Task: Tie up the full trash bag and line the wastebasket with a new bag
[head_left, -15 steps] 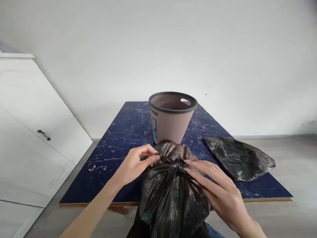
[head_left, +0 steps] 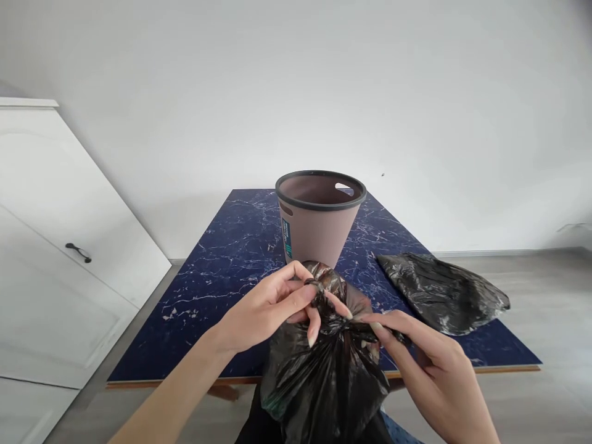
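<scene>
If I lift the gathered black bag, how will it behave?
The gathered bag will probably sag, its thin plastic being creased and bulging. It may tear under strain, since colours show through. Its glossy shine suggests slipperiness.

The person's left hand (head_left: 268, 308) is now reaching farther over the filled black bag (head_left: 319, 388), pinching a twisted strand (head_left: 317, 293) while other fingers are extending past it. The right hand (head_left: 430, 354), earlier resting its fingers on the bunched plastic, is now gripping another twisted end (head_left: 359, 332), drawing it rightward.
</scene>
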Demonstrator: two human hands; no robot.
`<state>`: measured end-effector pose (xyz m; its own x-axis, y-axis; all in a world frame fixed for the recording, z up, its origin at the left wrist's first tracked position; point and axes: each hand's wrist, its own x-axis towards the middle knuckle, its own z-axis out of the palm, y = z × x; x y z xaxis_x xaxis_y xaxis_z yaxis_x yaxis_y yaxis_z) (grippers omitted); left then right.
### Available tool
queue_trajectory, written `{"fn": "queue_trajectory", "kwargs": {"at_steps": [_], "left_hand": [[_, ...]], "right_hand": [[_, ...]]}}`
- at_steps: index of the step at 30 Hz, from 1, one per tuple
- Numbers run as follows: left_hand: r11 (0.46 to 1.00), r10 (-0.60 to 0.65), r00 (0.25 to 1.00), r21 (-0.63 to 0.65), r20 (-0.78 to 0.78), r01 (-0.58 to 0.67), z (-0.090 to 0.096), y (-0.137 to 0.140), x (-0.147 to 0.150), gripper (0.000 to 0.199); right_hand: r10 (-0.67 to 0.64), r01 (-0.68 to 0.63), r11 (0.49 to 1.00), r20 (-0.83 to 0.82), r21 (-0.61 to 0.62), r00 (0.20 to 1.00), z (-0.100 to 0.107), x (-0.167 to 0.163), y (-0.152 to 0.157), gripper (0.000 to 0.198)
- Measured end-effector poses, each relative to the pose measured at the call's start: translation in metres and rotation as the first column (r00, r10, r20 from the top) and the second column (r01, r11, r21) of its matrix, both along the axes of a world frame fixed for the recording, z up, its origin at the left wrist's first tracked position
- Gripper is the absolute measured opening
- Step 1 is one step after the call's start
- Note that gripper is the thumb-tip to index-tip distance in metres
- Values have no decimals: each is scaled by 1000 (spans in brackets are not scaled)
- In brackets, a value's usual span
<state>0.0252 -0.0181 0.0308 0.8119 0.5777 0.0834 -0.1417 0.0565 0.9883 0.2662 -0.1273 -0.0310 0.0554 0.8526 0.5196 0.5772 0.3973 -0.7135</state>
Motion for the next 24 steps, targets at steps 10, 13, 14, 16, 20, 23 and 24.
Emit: {"fn": "queue_trajectory", "kwargs": {"at_steps": [10, 13, 14, 16, 20, 23, 24], "left_hand": [[976, 207, 947, 114, -246, -184, 2, -11, 5, 46], [922, 362, 912, 217, -194, -320, -3, -14, 13, 25], [906, 393, 902, 243, -176, -348, -5, -14, 15, 22], [876, 440, 885, 290, -151, -386, -8, -13, 16, 22], [819, 513, 846, 380, -146, -430, -15, -6, 9, 22], [770, 571, 805, 442, -159, -459, -24, -2, -4, 22], [757, 587, 793, 459, -166, -465, -27, -1, -9, 23]], "right_hand": [[-148, 63, 975, -409, -215, 900, 12, -28, -7, 29], [-118, 19, 974, -433, -228, 894, 10, -29, -6, 33], [-114, 5, 971, -442, -239, 890, 8, -29, -6, 34], [-114, -15, 965, -467, -263, 877, 4, -29, -7, 37], [-159, 1, 952, -489, -307, 858, -8, -24, -11, 38], [-215, 57, 937, -443, -343, 870, -20, -17, -17, 40], [-235, 75, 931, -430, -357, 872, -24, -14, -20, 42]]}}
